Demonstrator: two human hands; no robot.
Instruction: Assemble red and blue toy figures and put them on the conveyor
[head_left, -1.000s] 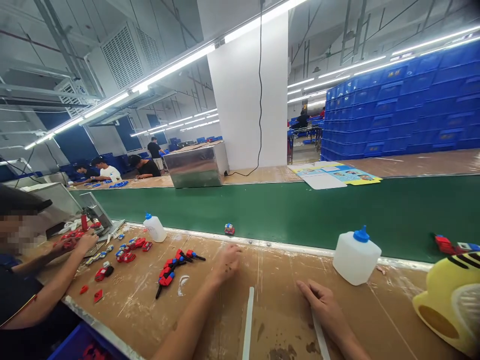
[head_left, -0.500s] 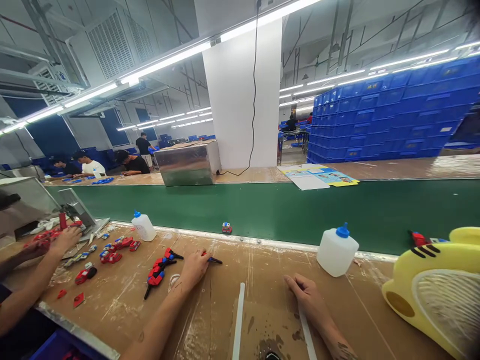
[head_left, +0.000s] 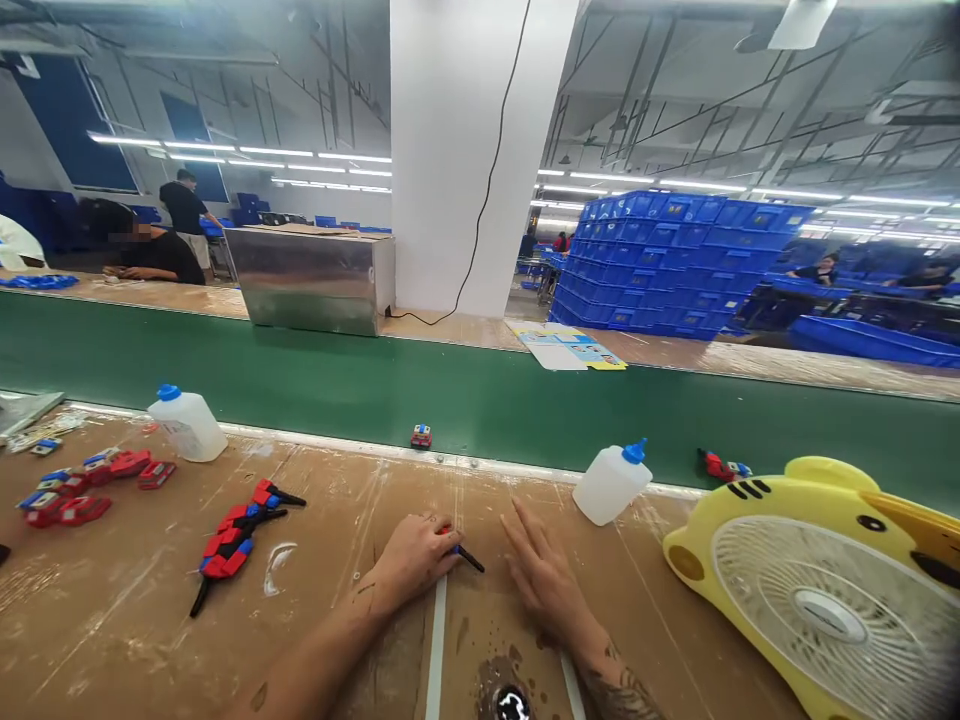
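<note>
My left hand point(head_left: 417, 552) is closed around a small toy part point(head_left: 469, 558) with a black rod and bits of red and blue; most of it is hidden under the fingers. Just to the right, my right hand point(head_left: 546, 570) hovers over or rests on the brown tabletop point(head_left: 322, 640) with its fingers stretched out, holding nothing. A cluster of similar red, blue and black toy parts point(head_left: 232, 545) lies left of my left hand. Between my wrists, low in view, is a small round black shiny thing point(head_left: 513, 703) on a wet patch.
A white bottle with a blue cap point(head_left: 611, 485) stands right, another bottle point(head_left: 191, 425) left. A yellow fan point(head_left: 739, 550) fills the right side. Red toy pieces point(head_left: 82, 490) lie far left. Beyond runs a green conveyor point(head_left: 322, 375) with a small toy car point(head_left: 421, 436) on it.
My view has swung right and closer. My left hand has brought the toy part rightward, near my right hand. My right hand's curled fingers have stretched out.
</note>
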